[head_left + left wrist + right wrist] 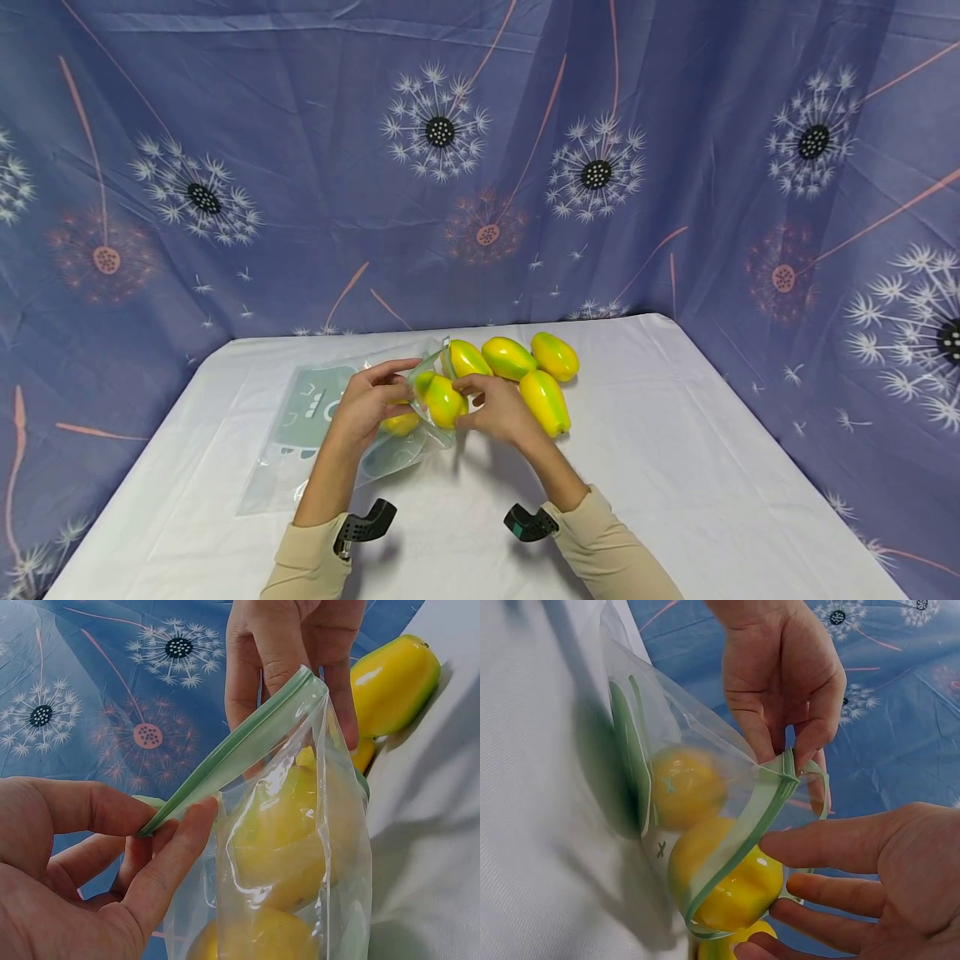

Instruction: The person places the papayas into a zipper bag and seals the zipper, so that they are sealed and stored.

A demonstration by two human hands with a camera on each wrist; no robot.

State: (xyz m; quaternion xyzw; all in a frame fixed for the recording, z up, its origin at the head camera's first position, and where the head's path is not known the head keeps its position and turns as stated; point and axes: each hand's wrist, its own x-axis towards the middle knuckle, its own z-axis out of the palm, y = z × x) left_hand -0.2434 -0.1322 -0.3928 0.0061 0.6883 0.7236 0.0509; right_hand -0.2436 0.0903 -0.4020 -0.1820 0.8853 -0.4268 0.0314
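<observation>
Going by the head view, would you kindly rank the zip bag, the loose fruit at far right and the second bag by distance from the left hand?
1. Zip bag: pinched by the left hand.
2. Second bag: flat, just left.
3. Far-right fruit: across, beyond the right hand.

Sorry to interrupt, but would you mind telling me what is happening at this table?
A person is handling a clear zip bag with yellow-green fruits inside. The left hand pinches one end of the green seal strip, and the right hand holds the other end. Four loose fruits lie on the white table behind the bag.
</observation>
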